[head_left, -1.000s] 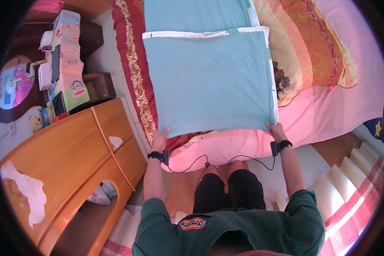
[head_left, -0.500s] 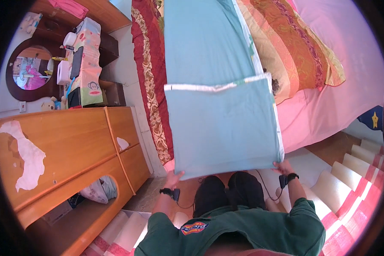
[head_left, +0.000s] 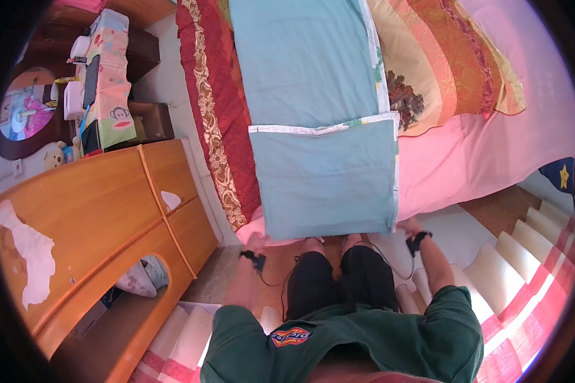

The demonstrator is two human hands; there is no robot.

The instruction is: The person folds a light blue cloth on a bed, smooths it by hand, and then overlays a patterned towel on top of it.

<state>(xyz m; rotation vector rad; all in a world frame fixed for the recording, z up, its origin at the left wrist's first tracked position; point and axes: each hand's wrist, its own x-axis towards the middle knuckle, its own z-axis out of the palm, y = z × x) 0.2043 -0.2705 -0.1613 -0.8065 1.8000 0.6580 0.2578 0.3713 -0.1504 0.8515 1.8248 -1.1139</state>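
A blue-green folded cloth (head_left: 326, 179) with white trim lies lengthwise over the bed, its near section folded back over the longer part. My left hand (head_left: 256, 242) is just beside its near left corner, fingers apart and slightly blurred, and seems to hold nothing. By the near right corner, my right hand (head_left: 411, 226) has its fingers stretched toward the cloth's edge, with no grip on it visible. Both wrists wear black straps with thin cables.
A dark red patterned bedspread (head_left: 220, 147) runs along the left of the cloth. To the right are a striped gold and orange quilt (head_left: 434, 64) and a pink sheet (head_left: 441, 169). A wooden cabinet (head_left: 89, 210) stands at left; draped curtains (head_left: 511, 281) hang at lower right.
The cloth's near edge has drawn back toward the bed and its right side has shifted left. Both hands have moved farther forward and appear to have let go of the corners.
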